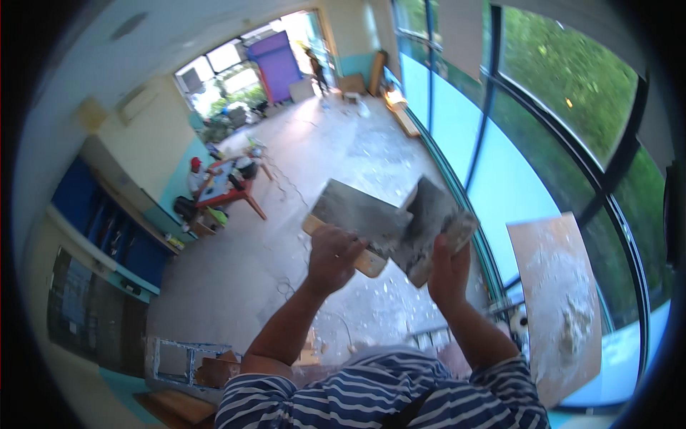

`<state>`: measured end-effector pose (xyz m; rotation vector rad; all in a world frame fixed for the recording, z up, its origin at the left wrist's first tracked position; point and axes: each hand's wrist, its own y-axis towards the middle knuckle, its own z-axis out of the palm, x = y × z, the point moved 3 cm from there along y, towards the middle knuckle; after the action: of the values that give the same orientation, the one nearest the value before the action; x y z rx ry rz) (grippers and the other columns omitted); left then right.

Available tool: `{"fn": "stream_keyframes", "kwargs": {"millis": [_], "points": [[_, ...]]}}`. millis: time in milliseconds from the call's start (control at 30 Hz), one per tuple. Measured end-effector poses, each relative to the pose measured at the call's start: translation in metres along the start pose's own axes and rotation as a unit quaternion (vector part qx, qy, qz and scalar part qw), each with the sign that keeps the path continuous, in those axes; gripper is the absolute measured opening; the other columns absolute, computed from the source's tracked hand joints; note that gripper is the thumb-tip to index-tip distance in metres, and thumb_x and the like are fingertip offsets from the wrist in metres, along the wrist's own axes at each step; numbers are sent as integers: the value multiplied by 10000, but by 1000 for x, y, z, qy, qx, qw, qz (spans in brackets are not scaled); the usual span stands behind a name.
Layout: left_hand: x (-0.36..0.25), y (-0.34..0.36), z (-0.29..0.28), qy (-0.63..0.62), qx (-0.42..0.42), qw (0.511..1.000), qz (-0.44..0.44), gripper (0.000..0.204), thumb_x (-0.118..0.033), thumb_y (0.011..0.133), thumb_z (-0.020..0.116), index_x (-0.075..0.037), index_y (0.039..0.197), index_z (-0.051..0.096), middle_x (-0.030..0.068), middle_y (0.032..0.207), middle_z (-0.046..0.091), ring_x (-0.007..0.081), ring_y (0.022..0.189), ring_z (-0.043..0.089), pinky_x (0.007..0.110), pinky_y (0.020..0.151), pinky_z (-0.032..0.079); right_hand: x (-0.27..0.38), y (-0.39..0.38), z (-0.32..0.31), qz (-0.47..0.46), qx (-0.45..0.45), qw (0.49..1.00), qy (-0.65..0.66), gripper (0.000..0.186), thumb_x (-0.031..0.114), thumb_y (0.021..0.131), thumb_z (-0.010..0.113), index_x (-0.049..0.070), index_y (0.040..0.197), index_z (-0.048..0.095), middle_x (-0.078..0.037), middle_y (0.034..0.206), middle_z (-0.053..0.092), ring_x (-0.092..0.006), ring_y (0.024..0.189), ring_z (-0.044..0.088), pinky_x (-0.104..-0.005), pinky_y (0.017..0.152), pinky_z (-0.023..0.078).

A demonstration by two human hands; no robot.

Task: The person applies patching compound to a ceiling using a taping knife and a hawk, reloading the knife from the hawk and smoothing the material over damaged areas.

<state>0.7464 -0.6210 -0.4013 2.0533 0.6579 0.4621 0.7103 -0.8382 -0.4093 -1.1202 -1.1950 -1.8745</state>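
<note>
In the frame's centre, the left hand [334, 259] grasps tightly a wood-edged blade [357, 209], the right hand [450, 275] a smeared plate [427, 207] (seemingly so both edges meet).

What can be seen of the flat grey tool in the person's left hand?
The flat grey tool has a broad, dull, rectangular plate, perhaps metal, smeared near its right end. A pale, wood-like bar runs along its near edge, gripped by the left hand. Held in the air, it slants, its right end beside a second grey tool in the right hand; whether the two touch is unclear.
</note>
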Motion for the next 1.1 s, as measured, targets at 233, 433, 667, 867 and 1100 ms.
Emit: {"fn": "stream_keyframes", "kwargs": {"millis": [233, 433, 667, 867, 1100], "points": [[16, 65, -50, 96, -101, 990, -3, 358, -7, 649, 661, -139, 982, 660, 50, 971, 612, 261, 947, 575, 440, 891, 442, 1, -22, -9, -7, 288, 933, -215, 468, 255, 804, 599, 28, 1202, 504, -210, 1049, 625, -372, 972, 620, -432, 807, 508], [55, 163, -225, 287, -283, 915, 3, 345, 24, 670, 674, -58, 1002, 627, 150, 984, 636, 316, 945, 626, 379, 832, 505, -68, 8, -49, 54, 245, 961, -115, 258, 208, 940, 537, 26, 1123, 540, -74, 932, 614, -144, 816, 574, -284, 677, 481], [47, 279, -376, 409, -343, 845, 29, 202, -91, 806, 642, -60, 1003, 613, 157, 960, 632, 321, 896, 607, 396, 792, 486, -82, 20, -62, 2, 194, 966, -168, 306, 239, 927, 564, 0, 1115, 535, -82, 936, 611, -145, 820, 553, -296, 681, 463], [45, 361, -429, 409, -327, 852, -14, 341, -158, 784, 715, -21, 1077, 610, 149, 922, 659, 298, 860, 639, 342, 759, 491, -75, 13, -55, 29, 230, 969, -88, 334, 256, 923, 576, -2, 1131, 533, -83, 940, 609, -141, 818, 551, -291, 676, 460], [141, 406, -361, -423, -270, 864, -29, 612, -266, 698, 822, -117, 1201, 507, 2, 1055, 586, 186, 920, 525, 407, 805, 402, -82, 12, -63, 9, 198, 973, -118, 299, 245, 918, 587, 5, 1090, 539, -42, 812, 590, -99, 688, 527, -261, 570, 430]]}}
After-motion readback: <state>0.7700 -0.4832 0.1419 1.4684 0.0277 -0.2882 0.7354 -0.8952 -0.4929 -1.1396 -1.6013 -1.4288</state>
